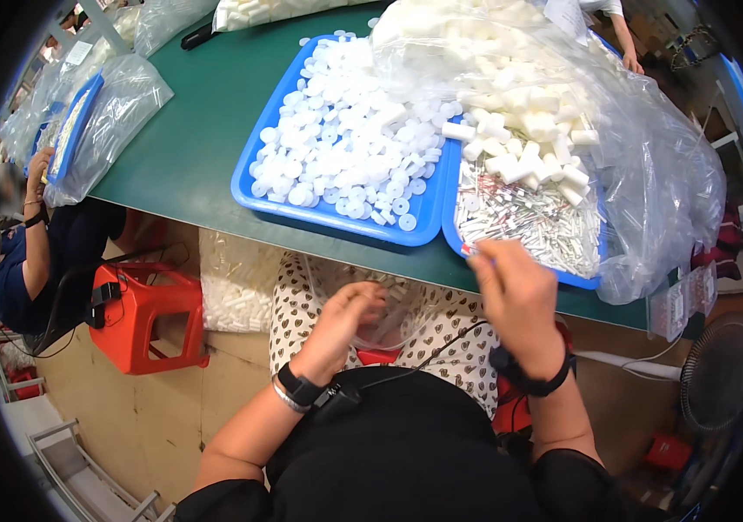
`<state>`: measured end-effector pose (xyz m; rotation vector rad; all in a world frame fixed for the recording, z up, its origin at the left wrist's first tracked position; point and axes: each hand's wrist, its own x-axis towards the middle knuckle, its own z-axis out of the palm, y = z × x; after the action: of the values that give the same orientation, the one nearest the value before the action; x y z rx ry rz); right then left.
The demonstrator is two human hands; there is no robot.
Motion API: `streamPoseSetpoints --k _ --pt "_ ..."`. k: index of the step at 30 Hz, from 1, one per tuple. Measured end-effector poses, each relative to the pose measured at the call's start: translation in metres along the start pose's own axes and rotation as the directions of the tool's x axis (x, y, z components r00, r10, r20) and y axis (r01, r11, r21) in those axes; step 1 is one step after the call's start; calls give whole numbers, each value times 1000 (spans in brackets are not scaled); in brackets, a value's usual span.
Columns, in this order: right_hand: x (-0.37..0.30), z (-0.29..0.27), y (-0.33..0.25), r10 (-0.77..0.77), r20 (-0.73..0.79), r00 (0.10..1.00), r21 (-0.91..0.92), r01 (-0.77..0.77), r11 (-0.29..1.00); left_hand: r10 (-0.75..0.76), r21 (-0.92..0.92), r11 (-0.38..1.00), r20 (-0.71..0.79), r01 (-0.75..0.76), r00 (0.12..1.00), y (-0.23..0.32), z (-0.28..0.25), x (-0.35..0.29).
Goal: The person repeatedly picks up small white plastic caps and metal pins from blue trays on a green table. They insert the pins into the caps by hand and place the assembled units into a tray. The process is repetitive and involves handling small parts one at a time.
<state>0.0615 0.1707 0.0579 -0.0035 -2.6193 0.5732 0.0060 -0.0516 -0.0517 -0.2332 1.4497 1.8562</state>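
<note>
My right hand (517, 291) is at the near edge of the right blue tray (584, 280), thumb and fingers pinched together. A small piece with a red tip shows by its fingertips, but I cannot make out what it is. In that tray lie many thin white and metallic pin-like parts (528, 217), with white foam cylinders (532, 165) over the far part. Above my lap, in front of the table edge, my left hand (341, 320) has its fingers curled in; anything inside them is hidden. The left blue tray (249, 193) is heaped with translucent white discs (345, 130).
A big clear plastic bag of foam cylinders (476, 43) slumps over the right tray on the green table (171, 157). On the left are a red stool (149, 317) and a seated person handling a blue tray (74, 130). A fan (723, 370) stands at right.
</note>
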Motion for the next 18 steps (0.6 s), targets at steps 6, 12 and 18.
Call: streamPoseSetpoints --k 6,12,18 --pt "33 4 44 -4 14 1000 -278 8 961 667 570 311 439 -760 602 84 49 -11" --pt "29 4 46 60 26 998 -239 -52 970 693 729 -65 524 -681 495 109 62 39" --pt "20 -13 41 327 -28 945 123 -321 939 711 680 -46 537 -732 454 107 99 49"
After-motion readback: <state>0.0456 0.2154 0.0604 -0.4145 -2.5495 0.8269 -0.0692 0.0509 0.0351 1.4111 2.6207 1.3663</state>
